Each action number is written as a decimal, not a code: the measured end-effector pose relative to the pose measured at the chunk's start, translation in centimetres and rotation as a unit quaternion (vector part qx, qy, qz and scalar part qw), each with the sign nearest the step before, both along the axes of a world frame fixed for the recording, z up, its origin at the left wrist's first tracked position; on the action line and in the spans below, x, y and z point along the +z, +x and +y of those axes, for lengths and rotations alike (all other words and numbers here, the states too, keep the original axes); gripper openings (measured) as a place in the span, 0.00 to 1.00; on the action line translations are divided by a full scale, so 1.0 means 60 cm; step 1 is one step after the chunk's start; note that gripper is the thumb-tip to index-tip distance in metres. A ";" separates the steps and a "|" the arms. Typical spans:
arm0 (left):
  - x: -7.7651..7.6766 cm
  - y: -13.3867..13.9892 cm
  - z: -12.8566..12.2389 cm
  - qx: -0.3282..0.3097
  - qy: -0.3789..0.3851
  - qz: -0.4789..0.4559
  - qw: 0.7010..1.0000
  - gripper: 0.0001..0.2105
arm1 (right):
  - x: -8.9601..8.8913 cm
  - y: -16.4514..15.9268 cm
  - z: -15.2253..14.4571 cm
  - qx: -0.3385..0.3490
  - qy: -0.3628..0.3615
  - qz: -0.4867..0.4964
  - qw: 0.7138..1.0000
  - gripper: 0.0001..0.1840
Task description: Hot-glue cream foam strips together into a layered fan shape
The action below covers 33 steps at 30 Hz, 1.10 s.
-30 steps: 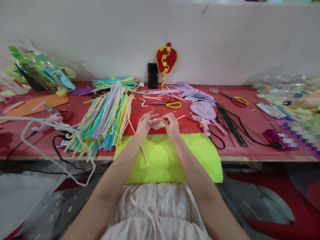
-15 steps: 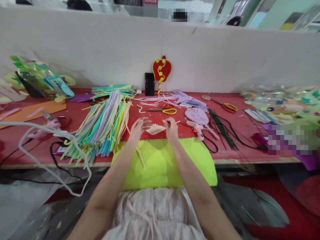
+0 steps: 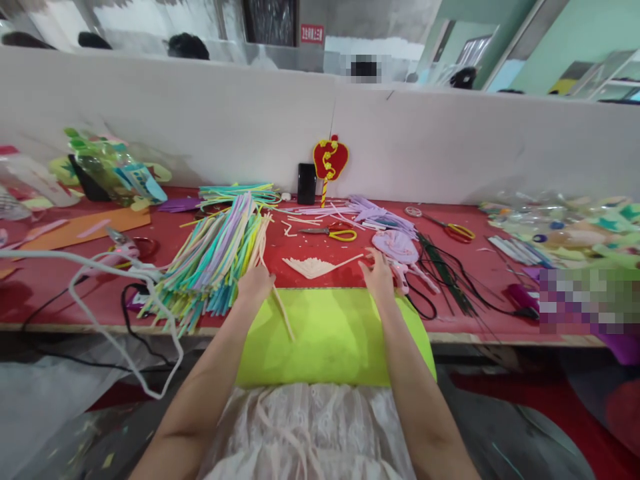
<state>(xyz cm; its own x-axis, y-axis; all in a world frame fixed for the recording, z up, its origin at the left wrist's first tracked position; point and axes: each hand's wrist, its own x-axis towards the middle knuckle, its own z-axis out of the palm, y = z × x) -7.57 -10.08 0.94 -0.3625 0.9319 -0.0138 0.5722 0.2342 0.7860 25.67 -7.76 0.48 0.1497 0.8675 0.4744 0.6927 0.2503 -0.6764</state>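
Observation:
A cream fan-shaped piece of pipe cleaners [image 3: 311, 267] lies on the red mat, with one straight stem reaching right. Beside its stem, my right hand [image 3: 379, 275] is open, thumb and fingers apart, close to a pink glue gun [image 3: 401, 279]. My left hand [image 3: 255, 285] rests at the right edge of a large bundle of multicoloured pipe cleaners [image 3: 207, 257], its fingers curled and mostly hidden. A loose cream pipe cleaner [image 3: 284, 312] runs past that hand onto the yellow-green sheet [image 3: 320, 347]; whether the hand grips it is unclear.
Yellow-handled scissors [image 3: 343, 235] lie beyond the fan piece. A red apple-shaped ornament [image 3: 331, 160] and black phone [image 3: 307, 184] stand by the white partition. Another glue gun [image 3: 117, 257] and a white cable [image 3: 75, 293] are at left, dark green stems [image 3: 443, 277] at right.
Both hands have let go of the cream fan piece, which now lies on the mat. My left hand moved left to the bundle, my right hand moved right. The view has tilted up.

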 end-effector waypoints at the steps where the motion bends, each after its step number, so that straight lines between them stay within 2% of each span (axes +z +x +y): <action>1: -0.002 0.002 0.002 0.003 -0.005 -0.006 1.000 0.16 | -0.002 -0.002 -0.002 0.003 -0.002 0.004 1.000 0.17; 4: 0.001 0.005 0.003 -0.012 -0.003 -0.049 0.999 0.15 | -0.004 -0.009 -0.011 0.020 -0.017 0.016 1.000 0.17; 7: 0.014 0.023 0.001 -0.057 0.018 -0.134 0.989 0.12 | -0.002 -0.024 -0.025 0.066 -0.041 0.031 0.996 0.18; 11: 0.037 0.084 0.004 -0.106 0.055 -0.284 0.951 0.10 | 0.011 -0.071 -0.055 0.158 -0.060 0.058 0.984 0.14; 14: 0.052 0.135 0.008 -0.122 0.076 -0.376 0.915 0.12 | 0.030 -0.116 -0.082 0.214 -0.066 0.091 0.970 0.22; 15: 0.054 0.148 0.007 -0.128 0.079 -0.400 0.904 0.13 | 0.036 -0.128 -0.089 0.228 -0.068 0.138 0.962 0.25; 18: 0.052 0.174 0.000 -0.138 0.083 -0.450 0.878 0.13 | 0.046 -0.152 -0.100 0.194 -0.073 0.282 0.937 0.19; 21: 0.036 0.178 -0.008 -0.133 0.089 -0.483 0.861 0.13 | 0.040 -0.151 -0.091 0.142 -0.069 0.365 0.917 0.16; 27: 0.011 0.146 0.003 -0.085 0.116 -0.524 0.839 0.13 | 0.014 -0.124 -0.069 0.117 -0.074 0.415 0.899 0.22; 33: 0.003 0.145 0.012 -0.095 0.110 -0.526 0.838 0.15 | 0.015 -0.135 -0.043 0.138 -0.102 0.431 0.886 0.23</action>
<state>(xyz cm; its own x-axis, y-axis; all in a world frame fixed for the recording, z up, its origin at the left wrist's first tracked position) 1.14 -9.37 1.12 -0.1031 0.9933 -0.0529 -0.4543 0.0003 0.8908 17.60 -10.37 1.36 0.1492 0.9819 0.1169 -0.1722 0.1422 -0.9747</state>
